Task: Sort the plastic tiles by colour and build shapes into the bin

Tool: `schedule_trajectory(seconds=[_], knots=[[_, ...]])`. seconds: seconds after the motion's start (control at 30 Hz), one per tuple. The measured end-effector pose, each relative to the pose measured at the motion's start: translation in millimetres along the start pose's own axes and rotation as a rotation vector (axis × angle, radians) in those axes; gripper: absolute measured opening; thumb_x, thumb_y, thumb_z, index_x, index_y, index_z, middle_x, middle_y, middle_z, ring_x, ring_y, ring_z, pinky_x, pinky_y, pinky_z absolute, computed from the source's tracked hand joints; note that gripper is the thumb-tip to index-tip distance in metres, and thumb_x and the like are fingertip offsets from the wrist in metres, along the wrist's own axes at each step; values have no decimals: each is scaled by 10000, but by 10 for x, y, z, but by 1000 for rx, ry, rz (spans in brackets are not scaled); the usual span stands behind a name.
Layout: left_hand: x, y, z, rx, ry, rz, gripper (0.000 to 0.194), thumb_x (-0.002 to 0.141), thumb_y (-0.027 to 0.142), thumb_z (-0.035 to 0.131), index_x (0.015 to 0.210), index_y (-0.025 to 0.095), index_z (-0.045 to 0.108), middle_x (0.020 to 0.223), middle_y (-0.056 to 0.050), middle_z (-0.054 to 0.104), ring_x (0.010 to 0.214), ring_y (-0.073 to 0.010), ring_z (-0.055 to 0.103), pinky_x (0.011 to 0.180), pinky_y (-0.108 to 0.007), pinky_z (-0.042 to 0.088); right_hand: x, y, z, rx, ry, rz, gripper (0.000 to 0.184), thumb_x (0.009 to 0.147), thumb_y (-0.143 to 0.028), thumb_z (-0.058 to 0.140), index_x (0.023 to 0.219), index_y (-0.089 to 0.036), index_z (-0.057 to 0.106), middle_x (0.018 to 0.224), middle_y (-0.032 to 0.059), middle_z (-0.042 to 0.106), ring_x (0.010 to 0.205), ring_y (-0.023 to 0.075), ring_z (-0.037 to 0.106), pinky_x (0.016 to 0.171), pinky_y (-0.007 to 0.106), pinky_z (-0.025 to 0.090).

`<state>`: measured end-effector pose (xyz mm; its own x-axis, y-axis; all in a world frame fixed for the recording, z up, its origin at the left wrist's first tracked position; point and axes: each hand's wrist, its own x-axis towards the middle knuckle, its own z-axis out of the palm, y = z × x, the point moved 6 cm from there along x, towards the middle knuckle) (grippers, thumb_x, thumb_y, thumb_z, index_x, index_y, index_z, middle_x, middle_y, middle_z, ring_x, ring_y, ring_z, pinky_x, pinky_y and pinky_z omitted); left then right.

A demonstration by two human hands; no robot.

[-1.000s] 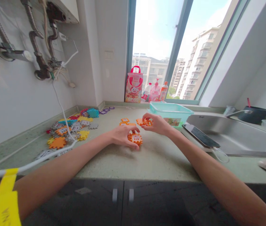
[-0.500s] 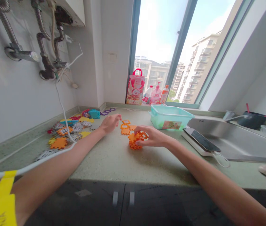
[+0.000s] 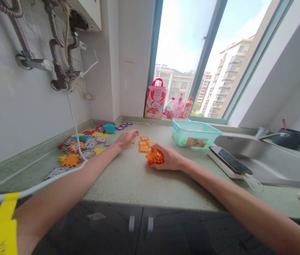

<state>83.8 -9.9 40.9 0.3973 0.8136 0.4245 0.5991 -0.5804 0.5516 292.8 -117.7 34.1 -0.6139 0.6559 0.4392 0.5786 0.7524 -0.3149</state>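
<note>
My right hand is wrapped round a chunky orange cluster of interlocking toy tiles, tilted just at the counter's surface. Just beyond it, several flat orange tiles lie on the counter, two of them with white marks. To the left of these, my left hand hovers with its fingers curled together; whether anything sits in them is hidden. Farther left spreads a mixed pile of interlocking tiles in orange, yellow, grey and red, with a teal block and several purple tiles behind it.
A translucent mint tub stands right of the hands, before the steel sink. A phone rests on a white block by the sink. A white cable hangs over the pile. Bottles and a pink bag line the sill.
The right hand has turned the orange cluster, tipping it and closing more fully round its right side. The left hand stays near its place, fingers still curled. The view has shifted slightly.
</note>
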Motion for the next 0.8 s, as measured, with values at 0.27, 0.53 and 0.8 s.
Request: schedule_trajectory(seconds=[0.27, 0.53, 0.8], knots=[[27, -65, 31, -17, -25, -18, 778, 992, 808, 178, 1092, 212, 669, 680, -6, 660, 536, -174, 593, 555, -278, 399, -7, -58, -49, -36, -86, -25, 589, 785, -563, 837, 1204, -269, 544, 1057, 52, 712, 881, 237, 661, 838, 358, 497], [33, -35, 36, -33, -35, -29, 804, 978, 815, 185, 1086, 198, 690, 677, -20, 664, 529, -182, 568, 556, -286, 407, 10, -94, -18, -66, -54, -27, 506, 760, -414, 825, 1173, -284, 562, 996, 24, 720, 836, 214, 650, 822, 331, 492], [55, -69, 47, -50, -38, -41, 825, 969, 827, 180, 1100, 195, 694, 681, -25, 668, 516, -178, 553, 539, -282, 397, -2, -87, -63, -88, -72, -13, 520, 760, -395, 808, 1203, -282, 561, 988, 25, 726, 825, 210, 651, 797, 311, 483]])
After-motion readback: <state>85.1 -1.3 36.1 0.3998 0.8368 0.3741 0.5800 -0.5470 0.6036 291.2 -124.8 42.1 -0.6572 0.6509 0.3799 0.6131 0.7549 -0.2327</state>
